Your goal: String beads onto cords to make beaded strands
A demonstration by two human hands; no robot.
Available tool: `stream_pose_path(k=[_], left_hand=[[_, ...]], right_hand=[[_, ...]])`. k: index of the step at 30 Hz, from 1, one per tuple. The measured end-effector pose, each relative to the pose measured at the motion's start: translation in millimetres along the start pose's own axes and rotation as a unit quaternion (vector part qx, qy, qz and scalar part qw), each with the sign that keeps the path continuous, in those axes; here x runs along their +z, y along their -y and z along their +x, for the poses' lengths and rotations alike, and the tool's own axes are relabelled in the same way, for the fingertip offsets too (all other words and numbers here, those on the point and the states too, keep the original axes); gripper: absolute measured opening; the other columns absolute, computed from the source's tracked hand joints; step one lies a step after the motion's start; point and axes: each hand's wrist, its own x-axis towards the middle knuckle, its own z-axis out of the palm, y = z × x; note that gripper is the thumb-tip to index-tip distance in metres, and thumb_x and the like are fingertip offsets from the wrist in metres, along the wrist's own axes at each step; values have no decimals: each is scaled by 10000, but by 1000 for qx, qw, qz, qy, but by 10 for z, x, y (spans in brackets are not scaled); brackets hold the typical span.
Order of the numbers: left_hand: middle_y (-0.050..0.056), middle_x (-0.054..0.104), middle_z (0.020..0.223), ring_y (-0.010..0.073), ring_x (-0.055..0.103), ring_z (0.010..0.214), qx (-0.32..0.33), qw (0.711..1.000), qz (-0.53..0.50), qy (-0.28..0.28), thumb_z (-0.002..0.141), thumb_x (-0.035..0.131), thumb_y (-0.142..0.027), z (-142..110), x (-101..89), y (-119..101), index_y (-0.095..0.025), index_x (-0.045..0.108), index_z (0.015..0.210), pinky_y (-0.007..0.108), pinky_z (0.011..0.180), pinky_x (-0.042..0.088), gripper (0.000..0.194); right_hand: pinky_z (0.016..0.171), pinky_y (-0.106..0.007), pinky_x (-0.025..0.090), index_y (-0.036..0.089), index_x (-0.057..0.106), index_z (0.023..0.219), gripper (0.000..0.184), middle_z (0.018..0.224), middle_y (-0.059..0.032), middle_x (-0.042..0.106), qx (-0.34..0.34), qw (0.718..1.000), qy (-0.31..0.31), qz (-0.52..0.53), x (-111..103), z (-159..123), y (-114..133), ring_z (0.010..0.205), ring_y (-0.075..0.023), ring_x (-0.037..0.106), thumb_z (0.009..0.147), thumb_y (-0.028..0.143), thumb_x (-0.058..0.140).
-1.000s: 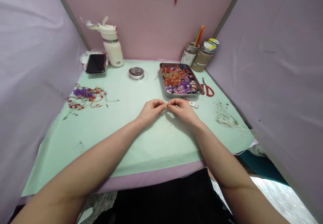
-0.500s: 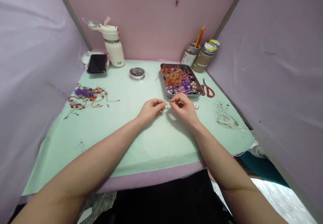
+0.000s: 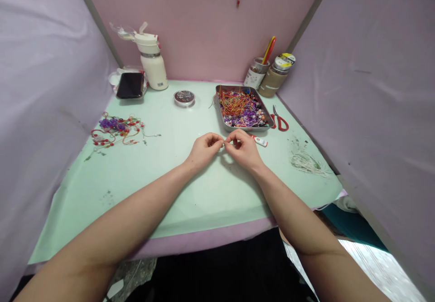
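Observation:
My left hand point(image 3: 206, 150) is closed in a pinch over the middle of the table, holding a thin beaded cord point(image 3: 223, 144) that is now mostly hidden by the fingers. Thumb and forefinger of my right hand point(image 3: 242, 148) are pressed together right against the left fingertips. What the right fingers grip is too small to make out. Just beyond the right hand lies a white and red tube point(image 3: 260, 141). Behind both hands stands a metal tray point(image 3: 222, 123) filled with beads point(image 3: 249, 114) and tangled red and yellow cords point(image 3: 234, 102).
Red-handled scissors point(image 3: 281, 123) lie right of the tray, near white threads point(image 3: 307, 162). Finished-looking beaded strings point(image 3: 115, 127) lie left. A spool point(image 3: 184, 98), phone point(image 3: 131, 85), white bottle point(image 3: 153, 68) and two jars point(image 3: 257, 73) stand at the back. Purple cloth walls point(image 3: 367, 66) flank the table.
My right hand has moved slightly left and down, so its fingertips now meet the left ones. More of the white and red tube shows. The left hand has barely moved.

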Motion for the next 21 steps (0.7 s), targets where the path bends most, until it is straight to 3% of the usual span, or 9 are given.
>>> stream_pose_path(k=[5,10,15,21], left_hand=[[9,648,771,119,558,698,49,995,81,7,755,574,-259,-12,-4,35,-151,625,816,248,677,428,134],[-8,633,723,115,528,651,64,987,144,-13,753,559,-225,-26,-16,21,-162,635,799,250,642,409,108],[1,637,723,118,537,666,27,997,59,-45,746,585,-250,-18,3,18,-155,645,776,255,662,416,116],[10,633,736,117,528,677,-10,998,-44,-53,730,641,-307,-8,42,36,-148,662,785,260,668,412,169]], right_hand=[[604,-272,376,198,548,666,49,724,3,531,43,999,9,23,16,-2,44,656,-132,466,708,176,534],[606,-264,381,195,551,664,35,725,8,531,51,998,15,25,32,-3,38,647,-126,462,693,187,534],[624,-270,387,190,570,650,50,702,2,545,76,996,30,19,50,-6,19,649,-131,463,687,207,541],[632,-262,386,175,567,657,94,657,17,548,152,982,67,94,16,6,78,631,-119,468,696,260,559]])
